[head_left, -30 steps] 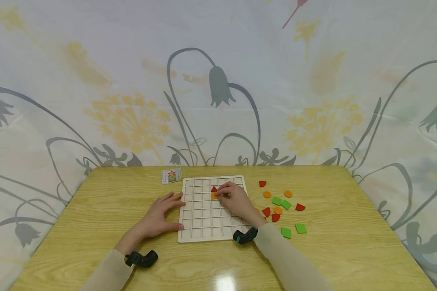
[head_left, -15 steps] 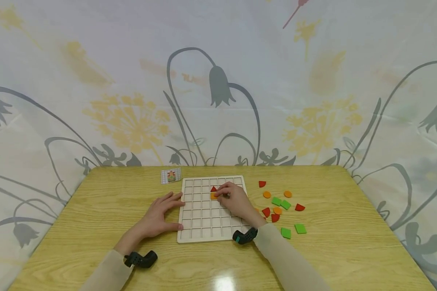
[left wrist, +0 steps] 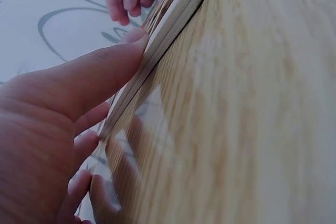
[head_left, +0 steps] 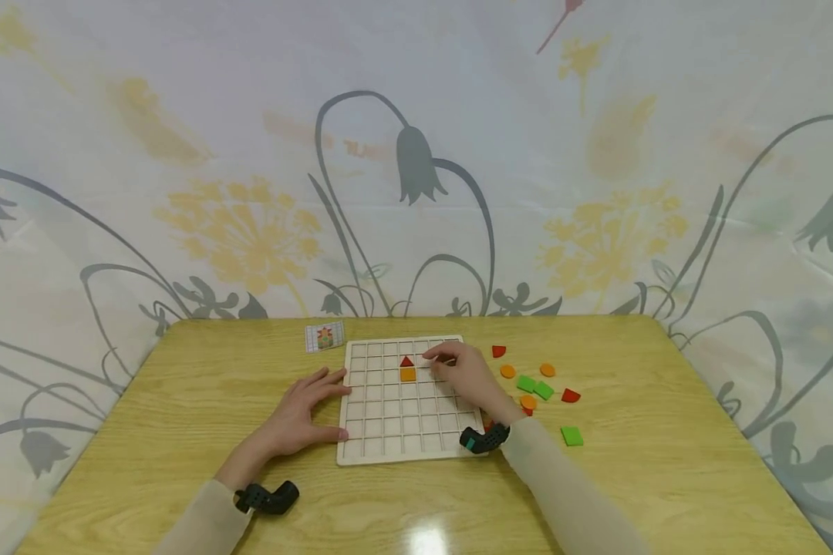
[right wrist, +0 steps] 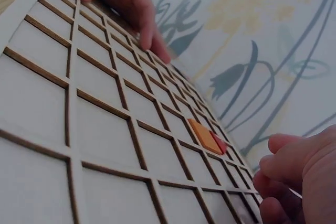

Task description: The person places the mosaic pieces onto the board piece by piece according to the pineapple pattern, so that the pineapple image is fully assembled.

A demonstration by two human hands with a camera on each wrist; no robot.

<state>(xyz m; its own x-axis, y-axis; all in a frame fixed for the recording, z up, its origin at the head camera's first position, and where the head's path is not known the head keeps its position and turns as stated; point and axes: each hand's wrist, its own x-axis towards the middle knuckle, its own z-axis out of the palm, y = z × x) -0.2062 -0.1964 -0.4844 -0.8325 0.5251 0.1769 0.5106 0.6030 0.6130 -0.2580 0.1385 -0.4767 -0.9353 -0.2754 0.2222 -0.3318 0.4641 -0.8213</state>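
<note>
A pale wooden grid board [head_left: 392, 425] lies on the table. My left hand [head_left: 297, 416] rests at the board's left edge, fingers spread; in the left wrist view its thumb [left wrist: 107, 72] touches the rim. An orange square tile [head_left: 407, 375] sits in a cell of the upper middle, directly below a red triangle tile [head_left: 406, 361]. Just right of these, my right hand [head_left: 467, 378] hovers over the board, apart from both tiles. Its fingers are loosely bent and nothing shows between them in the right wrist view.
Loose pieces lie right of the board: orange discs [head_left: 507, 371], green squares [head_left: 572, 436] and red quarter circles [head_left: 571, 395], some partly hidden by the right forearm. A printed pattern card [head_left: 325, 337] lies beyond the board's upper left corner. A flowered cloth [head_left: 416, 254] stands behind the table.
My right hand has let go of the orange square and moved right, so the tile shows whole in its cell. The left hand has stayed at the board's edge.
</note>
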